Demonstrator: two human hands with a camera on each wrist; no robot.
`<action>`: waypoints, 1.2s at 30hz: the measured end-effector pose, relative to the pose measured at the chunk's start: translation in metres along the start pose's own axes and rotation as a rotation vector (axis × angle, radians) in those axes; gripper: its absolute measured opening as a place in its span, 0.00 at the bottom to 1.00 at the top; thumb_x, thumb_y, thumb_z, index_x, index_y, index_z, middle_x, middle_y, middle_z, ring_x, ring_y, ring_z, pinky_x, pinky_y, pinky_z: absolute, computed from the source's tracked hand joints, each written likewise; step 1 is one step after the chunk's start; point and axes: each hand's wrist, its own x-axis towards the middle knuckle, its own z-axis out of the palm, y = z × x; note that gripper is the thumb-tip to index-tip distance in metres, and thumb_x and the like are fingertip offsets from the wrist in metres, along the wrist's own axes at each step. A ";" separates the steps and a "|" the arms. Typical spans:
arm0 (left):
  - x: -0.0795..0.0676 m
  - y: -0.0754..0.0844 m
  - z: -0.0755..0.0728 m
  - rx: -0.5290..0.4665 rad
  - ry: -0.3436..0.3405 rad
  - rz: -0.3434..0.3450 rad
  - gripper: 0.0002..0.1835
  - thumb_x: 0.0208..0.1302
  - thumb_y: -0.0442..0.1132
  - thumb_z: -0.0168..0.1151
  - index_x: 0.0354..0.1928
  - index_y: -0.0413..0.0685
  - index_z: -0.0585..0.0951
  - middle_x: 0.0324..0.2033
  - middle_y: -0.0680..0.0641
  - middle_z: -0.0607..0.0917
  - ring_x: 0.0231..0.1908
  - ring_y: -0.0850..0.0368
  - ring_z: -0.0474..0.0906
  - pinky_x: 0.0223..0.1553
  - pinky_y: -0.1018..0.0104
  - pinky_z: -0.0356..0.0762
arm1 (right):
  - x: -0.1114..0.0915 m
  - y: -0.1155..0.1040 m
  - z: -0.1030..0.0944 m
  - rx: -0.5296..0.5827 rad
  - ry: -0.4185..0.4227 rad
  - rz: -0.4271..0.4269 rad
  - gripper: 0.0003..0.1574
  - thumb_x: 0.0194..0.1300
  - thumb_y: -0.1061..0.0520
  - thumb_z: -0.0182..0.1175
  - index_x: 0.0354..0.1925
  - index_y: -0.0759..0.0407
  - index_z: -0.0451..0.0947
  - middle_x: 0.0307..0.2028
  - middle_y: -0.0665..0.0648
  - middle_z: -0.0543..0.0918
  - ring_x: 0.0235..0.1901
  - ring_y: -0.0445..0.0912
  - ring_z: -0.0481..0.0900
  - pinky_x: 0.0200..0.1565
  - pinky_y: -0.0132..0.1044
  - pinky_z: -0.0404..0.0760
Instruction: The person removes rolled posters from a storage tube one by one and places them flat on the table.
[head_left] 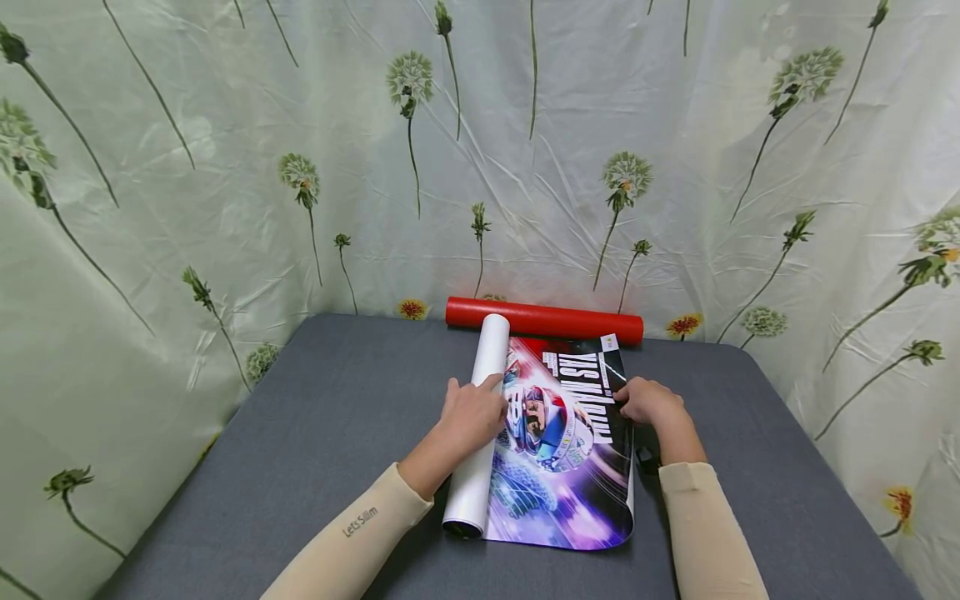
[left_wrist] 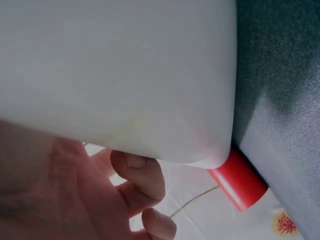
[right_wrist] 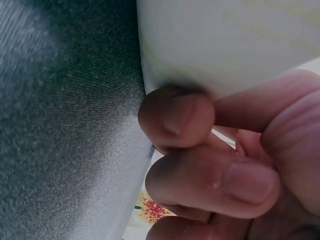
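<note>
A glossy poster (head_left: 555, 492) with a racing helmet and large white lettering lies partly rolled out on the grey table. Its left side forms a white roll (head_left: 468, 483) that points away from me. Over the upper half of that roll, my left hand (head_left: 474, 414) holds it with bent fingers. In the left wrist view, curled fingers (left_wrist: 142, 180) meet the edge of the white roll. My right hand (head_left: 651, 402) pinches the poster's right edge. The right wrist view shows the white underside (right_wrist: 235, 45) of the sheet by the curled fingers (right_wrist: 177, 117).
Behind the poster a red tube (head_left: 543, 319) lies across the back of the table (head_left: 360, 400). A small black object (head_left: 647, 460) sits beside the poster under my right wrist. A flower-patterned curtain (head_left: 555, 167) hangs behind the table and along both sides.
</note>
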 end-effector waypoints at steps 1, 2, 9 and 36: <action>0.000 0.000 0.000 -0.001 0.003 0.000 0.08 0.71 0.51 0.70 0.44 0.63 0.93 0.71 0.52 0.80 0.30 0.52 0.79 0.42 0.55 0.63 | 0.000 0.000 0.000 -0.001 -0.001 0.002 0.28 0.71 0.62 0.61 0.68 0.60 0.80 0.63 0.75 0.81 0.51 0.63 0.77 0.61 0.67 0.72; 0.000 -0.001 0.000 -0.004 0.009 0.000 0.07 0.70 0.52 0.70 0.43 0.62 0.93 0.71 0.52 0.80 0.30 0.52 0.78 0.41 0.55 0.62 | 0.000 0.000 0.000 -0.004 -0.003 0.003 0.28 0.71 0.62 0.61 0.68 0.60 0.80 0.63 0.75 0.80 0.51 0.63 0.77 0.61 0.67 0.72; -0.002 -0.002 -0.001 0.012 0.026 0.019 0.05 0.69 0.49 0.71 0.42 0.63 0.92 0.68 0.51 0.82 0.27 0.52 0.78 0.40 0.54 0.63 | -0.001 0.003 -0.003 -0.021 -0.012 -0.003 0.29 0.71 0.61 0.62 0.68 0.59 0.80 0.56 0.72 0.83 0.47 0.61 0.78 0.56 0.63 0.74; -0.001 -0.013 0.013 0.015 -0.006 0.000 0.11 0.68 0.56 0.72 0.47 0.65 0.93 0.75 0.51 0.77 0.29 0.50 0.79 0.44 0.51 0.67 | -0.002 0.033 -0.002 -0.086 -0.063 -0.281 0.44 0.68 0.54 0.71 0.76 0.65 0.69 0.69 0.83 0.71 0.57 0.67 0.76 0.59 0.60 0.78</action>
